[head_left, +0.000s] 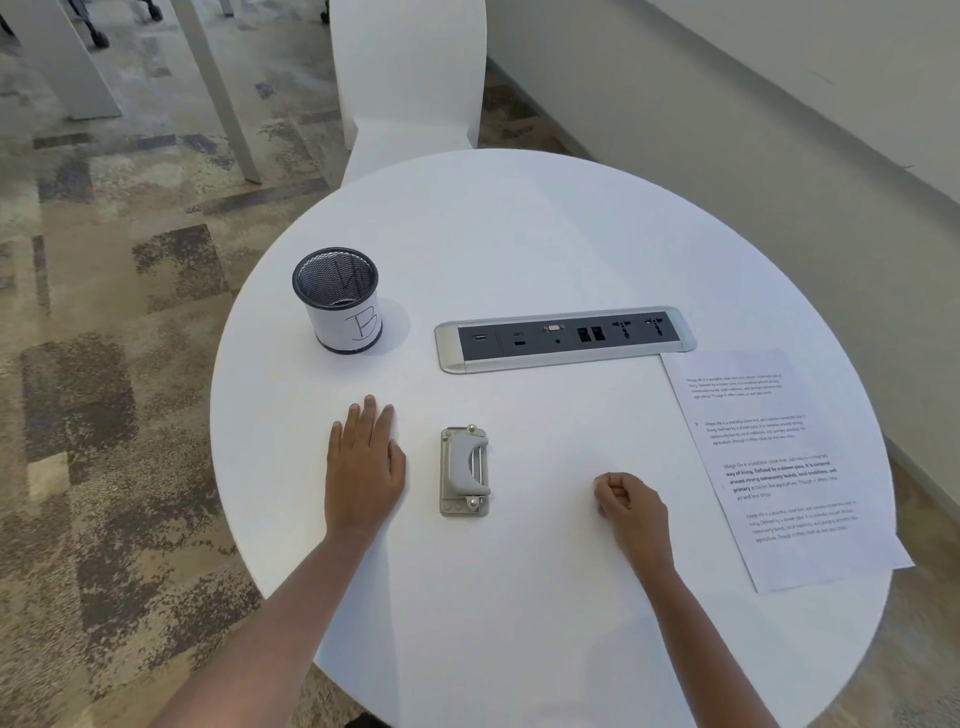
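Note:
A grey metal hole punch (465, 472) lies on the round white table (545, 234), between my two hands. My left hand (363, 462) rests flat on the table just left of the punch, fingers straight, not touching it. Right of the punch, my right hand (631, 512) rests on the table with its fingers curled into a fist that holds nothing I can see. A printed sheet of paper (779, 467) lies at the table's right edge, beyond my right hand.
A black mesh pen cup (337, 301) with a white label stands at the back left. A grey power and socket strip (566, 338) is set into the table's middle. A white chair (410, 78) stands behind the table; patterned carpet lies to the left.

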